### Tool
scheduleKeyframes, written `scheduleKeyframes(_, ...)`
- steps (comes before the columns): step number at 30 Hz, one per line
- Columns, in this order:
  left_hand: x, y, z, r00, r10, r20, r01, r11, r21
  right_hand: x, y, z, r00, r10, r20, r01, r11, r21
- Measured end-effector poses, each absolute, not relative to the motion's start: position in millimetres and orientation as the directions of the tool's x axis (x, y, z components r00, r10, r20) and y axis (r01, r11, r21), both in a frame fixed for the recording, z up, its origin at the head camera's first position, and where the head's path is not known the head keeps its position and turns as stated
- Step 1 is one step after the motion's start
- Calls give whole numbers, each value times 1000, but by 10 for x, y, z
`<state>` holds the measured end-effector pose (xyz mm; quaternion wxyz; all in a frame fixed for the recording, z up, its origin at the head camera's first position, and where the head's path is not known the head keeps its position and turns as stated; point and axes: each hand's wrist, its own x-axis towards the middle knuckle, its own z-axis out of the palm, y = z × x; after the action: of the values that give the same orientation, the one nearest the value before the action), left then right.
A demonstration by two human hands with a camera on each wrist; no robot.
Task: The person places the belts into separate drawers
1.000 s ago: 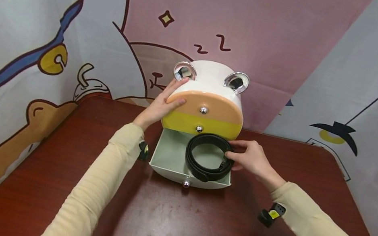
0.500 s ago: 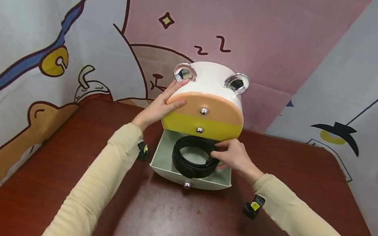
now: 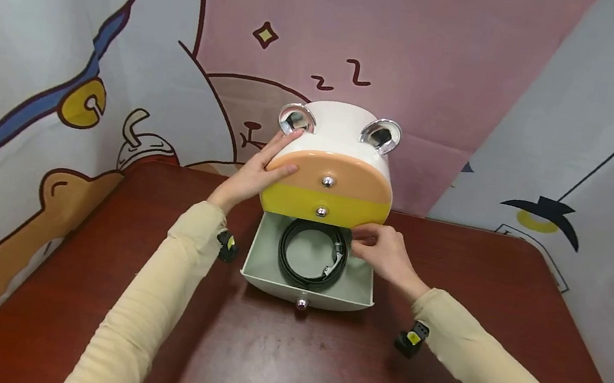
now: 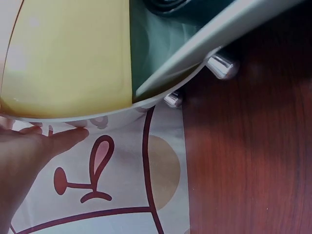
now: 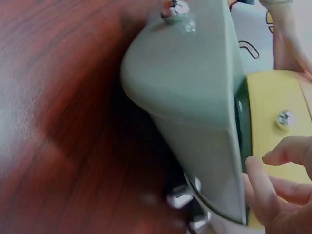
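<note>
A small cabinet (image 3: 339, 133) with a white top, two round mirrored eyes and orange and yellow drawer fronts stands on the table. Its pale green bottom drawer (image 3: 263, 258) is pulled out. Inside it lies a coiled black belt (image 3: 305, 282), the silver buckle facing up at the right of the coil. My left hand (image 3: 253, 173) rests against the cabinet's left side, thumb on the orange front and fingers extended toward the left eye. At the drawer's right edge, my right hand (image 3: 384, 253) has slightly bent fingers with nothing between them, apart from the belt.
Each drawer front has a silver knob (image 3: 301, 304). In the right wrist view, short silver feet (image 5: 179, 196) show beneath the cabinet. The reddish-brown table (image 3: 282, 360) extends around it, with a cartoon-print cloth (image 3: 452, 54) hanging behind and at the sides.
My right hand moved left with the belt, then let go of it. The belt dropped flat into the drawer, buckle now showing. My left hand stayed on the cabinet.
</note>
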<state>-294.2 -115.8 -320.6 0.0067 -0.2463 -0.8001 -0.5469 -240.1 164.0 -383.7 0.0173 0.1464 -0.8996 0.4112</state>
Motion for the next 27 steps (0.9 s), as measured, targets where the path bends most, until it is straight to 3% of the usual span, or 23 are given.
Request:
scheduleKeyframes(15,-2894,-1202,-3183,-879,363,309,436,349,830,-2372,2154,-3756,-972,-202,123,-227,652,-723)
scheduleKeyframes(27,-2929,-1196,-3155,-871,397,290,434,342,834,-2184,2106,-3739,-949,-267,167,-290,537,-792)
